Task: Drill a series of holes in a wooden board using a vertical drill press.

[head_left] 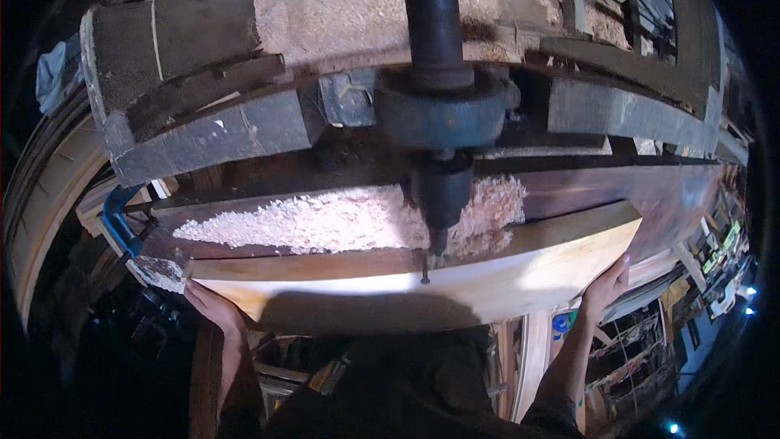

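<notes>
A thick pale wooden board (pixel 544 268) spans the space in front of me, its right end a little higher in view. At its left end, my left hand (pixel 213 306) is closed on the edge, fingers partly hidden. My right hand (pixel 608 283) grips the opposite end, with most of its fingers out of sight behind the wood. Above the board hangs a dark machine spindle with a chuck (pixel 443 191). A thin bit (pixel 425 276) points down from it, over the board's upper edge; whether it touches the wood I cannot tell.
Pale wood shavings (pixel 325 219) are heaped on the dark work table (pixel 585 191) behind the board. Heavy grey beams (pixel 219 136) flank the spindle. A blue clamp-like frame (pixel 118 223) stands at the left. More shavings (pixel 333 8) lie beyond, and stacked timber lines both sides.
</notes>
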Demonstrator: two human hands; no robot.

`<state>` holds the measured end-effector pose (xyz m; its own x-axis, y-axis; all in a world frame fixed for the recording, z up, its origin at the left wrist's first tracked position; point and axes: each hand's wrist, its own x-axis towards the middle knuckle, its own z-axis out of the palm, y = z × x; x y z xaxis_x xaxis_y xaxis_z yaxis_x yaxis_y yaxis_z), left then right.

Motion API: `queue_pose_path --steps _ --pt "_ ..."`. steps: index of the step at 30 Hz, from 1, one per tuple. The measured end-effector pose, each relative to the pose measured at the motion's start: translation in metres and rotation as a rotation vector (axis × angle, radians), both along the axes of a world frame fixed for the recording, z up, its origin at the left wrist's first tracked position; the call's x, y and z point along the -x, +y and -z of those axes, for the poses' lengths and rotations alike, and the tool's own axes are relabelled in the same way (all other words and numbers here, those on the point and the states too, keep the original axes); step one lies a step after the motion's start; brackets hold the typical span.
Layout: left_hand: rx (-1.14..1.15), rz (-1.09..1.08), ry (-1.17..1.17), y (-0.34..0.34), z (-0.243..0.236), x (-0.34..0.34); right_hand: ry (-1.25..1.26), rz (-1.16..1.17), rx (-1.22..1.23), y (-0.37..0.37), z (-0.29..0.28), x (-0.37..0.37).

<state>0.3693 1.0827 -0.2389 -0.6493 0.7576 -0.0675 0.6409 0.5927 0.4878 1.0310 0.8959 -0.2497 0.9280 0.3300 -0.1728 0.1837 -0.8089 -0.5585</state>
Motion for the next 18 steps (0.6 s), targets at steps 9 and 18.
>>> queue_pose_path --steps 9,18 --pt "0.124 -0.025 0.097 0.003 0.005 0.022 0.034 0.145 -0.061 0.001 -0.002 0.008" --pt "0.173 0.186 0.215 0.049 0.003 0.114 -0.026 0.095 -0.02 -0.014 0.0 0.096"
